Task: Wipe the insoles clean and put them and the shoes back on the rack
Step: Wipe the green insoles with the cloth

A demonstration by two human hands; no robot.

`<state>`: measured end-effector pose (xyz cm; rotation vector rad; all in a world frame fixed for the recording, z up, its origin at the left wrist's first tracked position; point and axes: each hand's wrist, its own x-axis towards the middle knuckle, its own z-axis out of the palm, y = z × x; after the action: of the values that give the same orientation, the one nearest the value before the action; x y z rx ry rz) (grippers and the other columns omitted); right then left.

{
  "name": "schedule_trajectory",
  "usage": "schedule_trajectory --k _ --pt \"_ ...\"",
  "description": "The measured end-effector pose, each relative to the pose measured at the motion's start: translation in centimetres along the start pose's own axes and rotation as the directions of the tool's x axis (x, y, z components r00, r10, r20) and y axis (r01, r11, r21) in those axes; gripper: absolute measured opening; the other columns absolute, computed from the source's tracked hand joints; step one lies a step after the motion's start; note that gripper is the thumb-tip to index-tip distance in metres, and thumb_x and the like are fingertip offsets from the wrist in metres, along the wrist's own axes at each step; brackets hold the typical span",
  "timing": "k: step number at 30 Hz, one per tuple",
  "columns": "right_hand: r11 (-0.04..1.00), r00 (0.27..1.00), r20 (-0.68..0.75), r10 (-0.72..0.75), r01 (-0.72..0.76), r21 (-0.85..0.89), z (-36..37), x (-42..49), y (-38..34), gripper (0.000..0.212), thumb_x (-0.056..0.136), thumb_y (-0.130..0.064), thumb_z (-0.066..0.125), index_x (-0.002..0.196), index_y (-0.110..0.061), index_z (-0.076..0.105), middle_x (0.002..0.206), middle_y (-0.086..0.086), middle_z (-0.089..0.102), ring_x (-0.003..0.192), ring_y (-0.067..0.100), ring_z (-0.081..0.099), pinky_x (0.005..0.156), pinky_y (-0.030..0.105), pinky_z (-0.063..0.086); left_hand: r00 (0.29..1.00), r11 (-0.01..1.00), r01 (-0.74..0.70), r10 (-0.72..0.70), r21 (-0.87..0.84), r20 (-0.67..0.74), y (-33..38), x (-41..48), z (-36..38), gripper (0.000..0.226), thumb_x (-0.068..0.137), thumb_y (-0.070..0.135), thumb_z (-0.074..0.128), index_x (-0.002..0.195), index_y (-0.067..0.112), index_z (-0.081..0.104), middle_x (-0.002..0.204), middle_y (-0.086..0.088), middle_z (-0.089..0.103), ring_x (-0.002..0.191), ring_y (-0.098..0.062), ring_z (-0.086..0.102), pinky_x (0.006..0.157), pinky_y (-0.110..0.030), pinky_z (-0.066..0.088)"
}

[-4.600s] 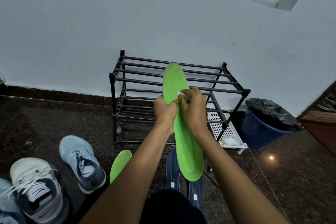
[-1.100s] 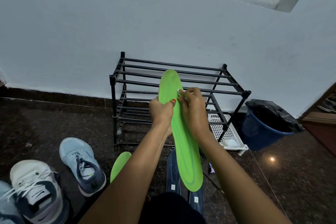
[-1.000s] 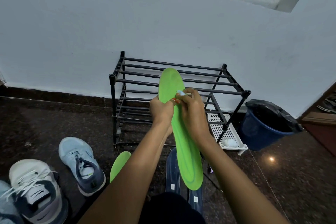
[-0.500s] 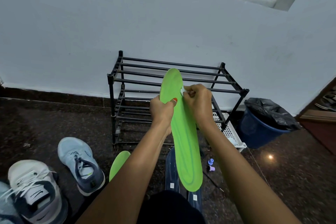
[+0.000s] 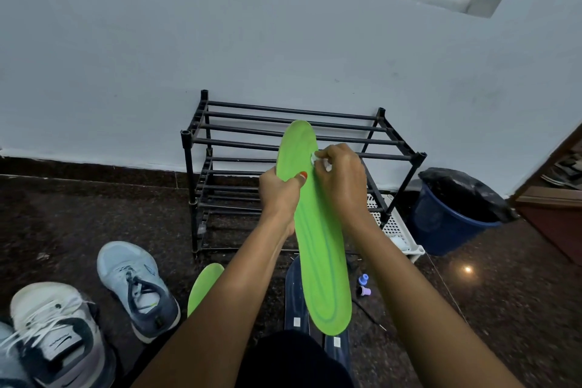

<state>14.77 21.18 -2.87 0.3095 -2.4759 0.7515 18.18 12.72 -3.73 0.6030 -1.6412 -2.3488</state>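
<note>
A bright green insole (image 5: 318, 239) stands nearly upright in front of me, toe end up. My left hand (image 5: 280, 195) grips its left edge, thumb across the face. My right hand (image 5: 341, 183) pinches a small white wipe (image 5: 314, 158) against the insole's upper right part. A second green insole (image 5: 203, 288) lies on the floor under my left forearm. Two dark blue insoles (image 5: 294, 299) lie below the held one. The black shoe rack (image 5: 201, 167) stands bare against the wall.
A light blue sneaker (image 5: 135, 287) and a white and grey sneaker (image 5: 56, 334) sit on the dark floor at left. A white perforated tray (image 5: 395, 227) and a blue bin (image 5: 453, 214) with a black liner stand right of the rack. Two small purple caps (image 5: 363, 285) lie near the insoles.
My right hand has slid the wipe slightly up and down over the insole's upper part. The insole stays held in the same place, tilted a little more left.
</note>
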Motion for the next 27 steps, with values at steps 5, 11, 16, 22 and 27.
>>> schedule_trajectory --k 5,11,16,22,27 --pt "0.992 0.988 0.090 -0.127 0.124 0.034 0.2 -2.7 -0.3 0.013 0.084 0.001 0.056 0.092 0.006 0.064 0.094 0.018 0.058 0.084 0.030 0.053 0.061 0.022 0.023 0.998 0.999 -0.027 0.025 -0.027 -0.061 0.0 0.4 -0.2 0.017 0.083 -0.008 0.060 0.090 0.007 0.063 0.083 -0.009 0.064 0.078 -0.025 0.062 0.069 -0.030 0.049" --pt "0.988 0.997 0.069 -0.036 0.025 0.153 -0.1 -2.0 -0.1 0.017 0.085 0.000 0.055 0.099 0.004 0.064 0.097 0.015 0.055 0.084 0.019 0.049 0.063 0.017 0.027 0.999 1.000 -0.027 0.028 0.011 -0.019 -0.2 0.0 0.2 0.018 0.083 -0.007 0.061 0.091 0.009 0.063 0.082 -0.006 0.064 0.075 -0.024 0.061 0.067 -0.028 0.049" --pt "0.989 0.996 0.084 -0.014 0.001 0.150 0.2 -0.9 -0.5 0.017 0.087 -0.001 0.054 0.100 0.005 0.063 0.100 0.016 0.055 0.089 0.026 0.053 0.065 0.019 0.029 0.999 1.000 -0.009 0.010 0.002 -0.037 -0.1 0.0 -0.2 0.016 0.084 -0.006 0.060 0.091 0.008 0.063 0.078 -0.005 0.063 0.074 -0.024 0.061 0.070 -0.033 0.052" --pt "0.986 0.986 0.128 -0.104 0.085 0.146 0.4 -4.5 -0.6 0.016 0.085 0.002 0.057 0.099 0.004 0.064 0.096 0.012 0.056 0.083 0.020 0.053 0.065 0.018 0.033 0.995 0.999 -0.027 0.023 -0.035 -0.093 0.3 0.6 -0.6 0.016 0.084 -0.007 0.059 0.093 0.005 0.062 0.083 -0.009 0.063 0.077 -0.024 0.061 0.066 -0.028 0.048" --pt "0.987 0.996 0.081 -0.025 0.012 0.157 0.5 -2.8 -0.2 0.019 0.087 0.000 0.054 0.102 0.004 0.064 0.098 0.015 0.056 0.084 0.019 0.050 0.066 0.016 0.029 0.998 1.000 -0.019 0.019 -0.009 -0.059 0.0 0.2 -0.2 0.016 0.084 -0.006 0.060 0.092 0.007 0.062 0.080 -0.006 0.063 0.076 -0.024 0.061 0.066 -0.028 0.049"
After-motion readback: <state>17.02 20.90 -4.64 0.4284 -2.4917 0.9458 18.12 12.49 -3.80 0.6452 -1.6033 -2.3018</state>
